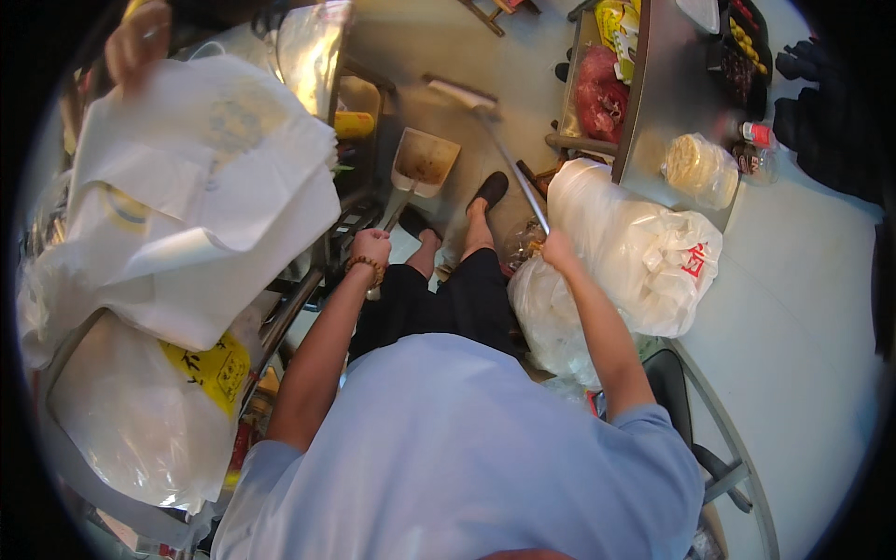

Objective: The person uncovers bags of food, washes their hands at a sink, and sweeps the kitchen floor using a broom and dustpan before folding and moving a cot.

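Observation:
My left hand (pixel 371 250), with a bead bracelet at the wrist, is closed around the handle of a long-handled dustpan (pixel 425 155). The pan's light scoop is stained dark inside and rests in front of my left foot. In my right hand (pixel 558 250) is the top of a slim metal broom handle. From there the broom (pixel 514 164) slants forward and left to its wide, pale head on the floor (pixel 413 52), beyond the dustpan. The head's bristles are too blurred to make out. Both my feet, in dark shoes, stand behind the tools.
Large white plastic bags (pixel 637 245) bulge beside my right arm. On my left, stacked white bags (pixel 203 161) cover a rack. A table (pixel 654 119) at right carries wrapped flat rounds (pixel 693 164) and jars. Another person's hand (pixel 140 45) touches the stack at upper left.

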`<state>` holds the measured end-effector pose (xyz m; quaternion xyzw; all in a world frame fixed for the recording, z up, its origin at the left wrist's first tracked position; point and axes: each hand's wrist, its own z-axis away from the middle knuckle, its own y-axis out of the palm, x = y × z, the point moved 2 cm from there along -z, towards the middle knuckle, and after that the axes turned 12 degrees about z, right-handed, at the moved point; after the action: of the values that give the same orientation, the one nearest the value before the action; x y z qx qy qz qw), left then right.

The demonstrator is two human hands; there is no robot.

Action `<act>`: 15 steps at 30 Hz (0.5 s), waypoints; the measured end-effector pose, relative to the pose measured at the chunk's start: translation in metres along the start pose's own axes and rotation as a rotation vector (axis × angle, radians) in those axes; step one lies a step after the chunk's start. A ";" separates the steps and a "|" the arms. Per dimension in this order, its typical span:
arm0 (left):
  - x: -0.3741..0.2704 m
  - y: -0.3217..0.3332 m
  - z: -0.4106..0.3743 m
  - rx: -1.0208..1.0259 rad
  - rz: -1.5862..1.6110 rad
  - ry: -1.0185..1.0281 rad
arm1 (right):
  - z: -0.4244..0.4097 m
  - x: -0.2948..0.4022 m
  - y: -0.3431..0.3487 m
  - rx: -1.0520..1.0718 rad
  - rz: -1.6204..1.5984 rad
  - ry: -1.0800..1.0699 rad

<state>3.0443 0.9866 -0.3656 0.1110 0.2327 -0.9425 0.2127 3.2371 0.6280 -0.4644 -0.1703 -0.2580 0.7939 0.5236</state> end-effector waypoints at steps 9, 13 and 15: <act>0.027 0.006 -0.029 -0.020 -0.388 0.211 | -0.033 0.102 0.079 0.281 0.353 -0.314; 0.013 0.026 -0.032 -0.043 -0.503 0.322 | 0.022 0.121 0.127 0.291 0.034 0.102; 0.009 0.029 -0.025 -0.015 -0.424 0.160 | 0.047 0.120 0.106 0.385 -0.070 0.074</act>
<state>3.0522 0.9725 -0.4017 0.1322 0.2738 -0.9526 -0.0086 3.0852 0.6937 -0.4887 -0.0870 -0.0879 0.8031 0.5829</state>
